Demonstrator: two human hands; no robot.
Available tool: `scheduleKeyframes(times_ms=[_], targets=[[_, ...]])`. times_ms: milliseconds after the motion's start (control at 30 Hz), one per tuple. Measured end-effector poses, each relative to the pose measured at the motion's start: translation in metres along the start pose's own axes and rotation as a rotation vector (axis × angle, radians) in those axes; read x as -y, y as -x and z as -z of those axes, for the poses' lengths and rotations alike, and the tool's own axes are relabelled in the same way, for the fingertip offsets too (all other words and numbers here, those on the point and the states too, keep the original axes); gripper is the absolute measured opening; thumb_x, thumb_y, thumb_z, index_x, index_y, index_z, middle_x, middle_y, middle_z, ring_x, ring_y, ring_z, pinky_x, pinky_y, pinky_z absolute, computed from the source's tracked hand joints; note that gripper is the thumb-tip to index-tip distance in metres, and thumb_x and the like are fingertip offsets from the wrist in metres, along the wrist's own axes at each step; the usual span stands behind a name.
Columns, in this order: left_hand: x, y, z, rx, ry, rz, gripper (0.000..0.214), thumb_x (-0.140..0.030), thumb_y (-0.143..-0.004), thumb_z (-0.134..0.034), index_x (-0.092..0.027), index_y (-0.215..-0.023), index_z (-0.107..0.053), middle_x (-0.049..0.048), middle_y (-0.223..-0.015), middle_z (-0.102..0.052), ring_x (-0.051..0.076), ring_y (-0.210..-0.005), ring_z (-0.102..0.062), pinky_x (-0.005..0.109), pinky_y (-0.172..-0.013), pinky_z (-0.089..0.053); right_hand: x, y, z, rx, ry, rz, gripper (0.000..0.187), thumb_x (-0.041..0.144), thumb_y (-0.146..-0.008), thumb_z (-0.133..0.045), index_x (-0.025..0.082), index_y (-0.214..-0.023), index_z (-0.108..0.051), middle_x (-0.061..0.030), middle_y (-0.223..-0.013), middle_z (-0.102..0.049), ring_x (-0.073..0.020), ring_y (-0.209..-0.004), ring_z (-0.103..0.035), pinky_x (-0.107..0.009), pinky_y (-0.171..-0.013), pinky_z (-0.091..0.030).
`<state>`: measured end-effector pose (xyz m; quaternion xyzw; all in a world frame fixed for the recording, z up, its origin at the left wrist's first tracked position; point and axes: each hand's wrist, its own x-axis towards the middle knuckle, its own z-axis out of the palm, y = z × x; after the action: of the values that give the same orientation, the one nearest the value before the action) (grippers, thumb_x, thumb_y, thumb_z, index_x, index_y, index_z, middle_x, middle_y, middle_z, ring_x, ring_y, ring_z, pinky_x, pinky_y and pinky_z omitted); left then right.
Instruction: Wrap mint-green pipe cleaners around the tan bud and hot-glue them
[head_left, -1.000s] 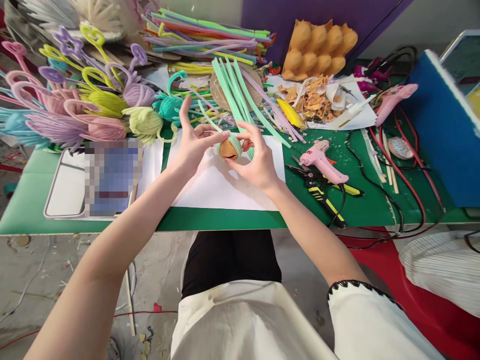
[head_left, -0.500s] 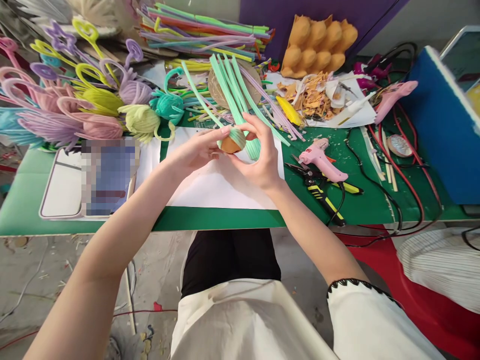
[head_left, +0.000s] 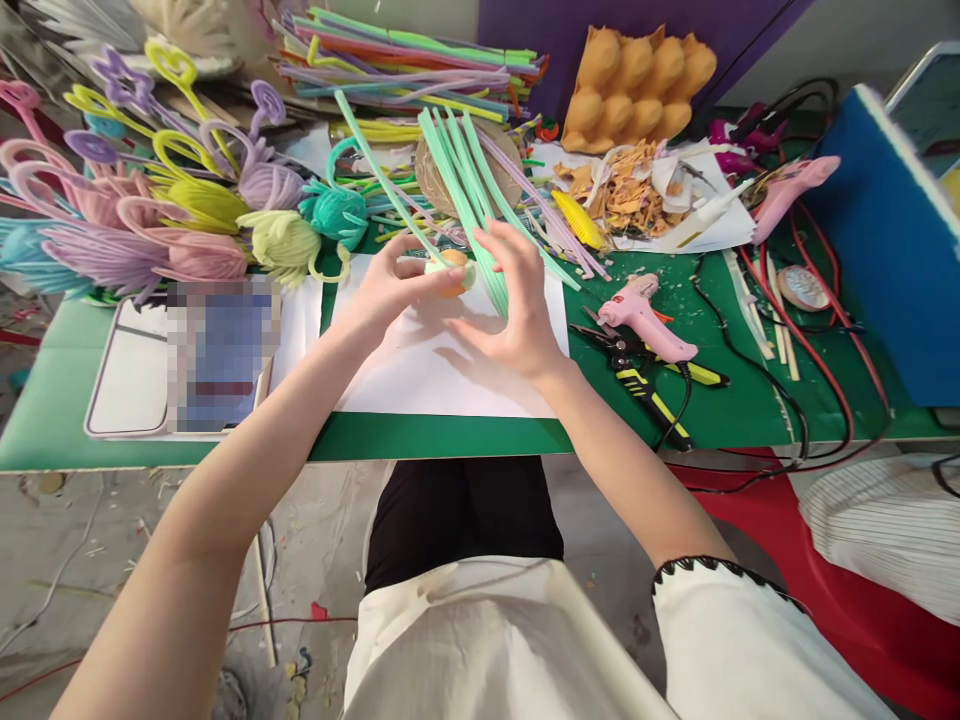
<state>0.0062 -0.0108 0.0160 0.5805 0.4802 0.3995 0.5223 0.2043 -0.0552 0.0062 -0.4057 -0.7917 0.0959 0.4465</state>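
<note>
My left hand (head_left: 386, 295) pinches a small rounded orange-brown piece (head_left: 453, 277) partly wrapped in mint-green pipe cleaner. From this piece a loose pipe cleaner strand (head_left: 375, 165) rises up and to the left. To its right, my right hand (head_left: 521, 310) is open, thumb and fingers apart, with nothing between them. Behind that hand lies a bundle of mint-green pipe cleaners (head_left: 457, 165), their near ends partly hidden by the fingers. White paper (head_left: 442, 385) lies beneath both hands on the green table mat (head_left: 442, 436).
Finished pipe cleaner figures (head_left: 202, 200) crowd the left, above a phone (head_left: 225, 360). At right lie a pink glue gun (head_left: 645, 320) and black-yellow pliers (head_left: 637, 390). An orange egg carton (head_left: 637, 90) leans at the back near paper scraps (head_left: 626, 195). Cables (head_left: 832, 380) run along the right.
My right hand has let go of the wrapped piece and its fingers have spread. The left hand has turned the piece, and its loose strand now leans further left.
</note>
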Motion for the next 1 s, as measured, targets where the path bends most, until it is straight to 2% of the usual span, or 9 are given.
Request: scheduleKeyframes(times_ms=[67, 167, 233, 300, 433, 533, 700, 900, 1000], targets=[[0.004, 0.000, 0.000, -0.079, -0.182, -0.127, 0.068, -0.048, -0.068, -0.091, -0.026, -0.125, -0.060, 0.0057, -0.105, -0.072, 0.027, -0.102, -0.069, 0.040, -0.083, -0.053, -0.002, 0.000, 0.002, -0.024, 0.001, -0.050, 0.058, 0.048, -0.092, -0.066, 0.034, -0.144, -0.045, -0.0115, -0.149, -0.049, -0.0334, -0.143, -0.047, -0.059, -0.111, -0.051], [0.008, 0.001, 0.000, -0.088, -0.403, -0.307, 0.072, -0.044, -0.065, -0.093, -0.028, -0.127, -0.059, 0.0063, -0.116, -0.069, 0.030, -0.111, -0.065, 0.043, -0.093, -0.051, -0.003, 0.001, 0.002, 0.011, -0.037, -0.118, 0.037, 0.047, -0.097, -0.060, 0.033, -0.131, -0.057, -0.0090, -0.127, -0.060, -0.0286, -0.117, -0.063, -0.056, -0.104, -0.055], [0.009, 0.002, -0.001, -0.049, -0.484, -0.352, 0.074, -0.043, -0.066, -0.092, -0.029, -0.130, -0.058, 0.0069, -0.121, -0.068, 0.031, -0.113, -0.064, 0.045, -0.097, -0.049, -0.003, 0.001, 0.001, 0.057, -0.071, -0.124, 0.028, 0.044, -0.098, -0.058, 0.031, -0.122, -0.063, -0.0066, -0.114, -0.064, -0.0246, -0.101, -0.067, -0.052, -0.099, -0.057], [0.009, 0.002, -0.001, -0.016, -0.520, -0.362, 0.073, -0.043, -0.069, -0.091, -0.030, -0.132, -0.058, 0.0071, -0.120, -0.068, 0.032, -0.113, -0.064, 0.047, -0.100, -0.047, -0.002, 0.001, 0.001, 0.077, -0.090, -0.115, 0.020, 0.040, -0.099, -0.057, 0.029, -0.114, -0.065, -0.0050, -0.107, -0.065, -0.0227, -0.094, -0.067, -0.049, -0.095, -0.057], [0.010, 0.002, -0.001, -0.002, -0.545, -0.373, 0.071, -0.045, -0.069, -0.091, -0.030, -0.131, -0.059, 0.0066, -0.114, -0.069, 0.032, -0.111, -0.063, 0.049, -0.100, -0.045, 0.000, -0.001, 0.002, 0.038, -0.112, -0.100, 0.016, 0.036, -0.101, -0.053, 0.027, -0.105, -0.066, -0.0042, -0.103, -0.068, -0.0213, -0.092, -0.067, -0.044, -0.091, -0.057], [0.009, 0.004, -0.002, 0.006, -0.574, -0.397, 0.068, -0.045, -0.068, -0.091, -0.029, -0.126, -0.060, 0.0072, -0.115, -0.069, 0.032, -0.111, -0.061, 0.047, -0.099, -0.045, -0.003, -0.003, 0.004, -0.011, -0.093, -0.104, 0.024, 0.041, -0.104, -0.047, 0.026, -0.101, -0.066, -0.0052, -0.102, -0.069, -0.0218, -0.095, -0.066, -0.041, -0.089, -0.057], [0.003, 0.009, -0.007, 0.026, -0.593, -0.428, 0.058, -0.039, -0.065, -0.090, -0.026, -0.116, -0.063, 0.0077, -0.116, -0.069, 0.030, -0.106, -0.057, 0.044, -0.094, -0.047, -0.012, -0.002, 0.003, 0.014, -0.014, -0.143, 0.031, 0.047, -0.105, -0.045, 0.025, -0.094, -0.064, -0.0062, -0.099, -0.069, -0.0244, -0.098, -0.066, -0.043, -0.089, -0.055], [-0.001, 0.013, -0.014, 0.028, -0.625, -0.435, 0.055, -0.042, -0.068, -0.087, -0.026, -0.114, -0.062, 0.0081, -0.113, -0.067, 0.030, -0.106, -0.055, 0.044, -0.093, -0.046, -0.015, 0.001, 0.003, 0.052, -0.011, -0.116, 0.014, 0.027, -0.099, -0.053, 0.025, -0.092, -0.065, -0.0065, -0.099, -0.071, -0.0258, -0.099, -0.068, -0.044, -0.087, -0.054], [0.004, 0.012, -0.016, 0.004, -0.657, -0.488, 0.055, -0.038, -0.069, -0.086, -0.025, -0.115, -0.059, 0.0072, -0.110, -0.066, 0.029, -0.103, -0.056, 0.043, -0.090, -0.047, -0.013, 0.002, 0.004, 0.050, 0.007, -0.103, 0.012, 0.022, -0.097, -0.055, 0.024, -0.093, -0.066, -0.0067, -0.098, -0.072, -0.0258, -0.096, -0.068, -0.043, -0.085, -0.054]])
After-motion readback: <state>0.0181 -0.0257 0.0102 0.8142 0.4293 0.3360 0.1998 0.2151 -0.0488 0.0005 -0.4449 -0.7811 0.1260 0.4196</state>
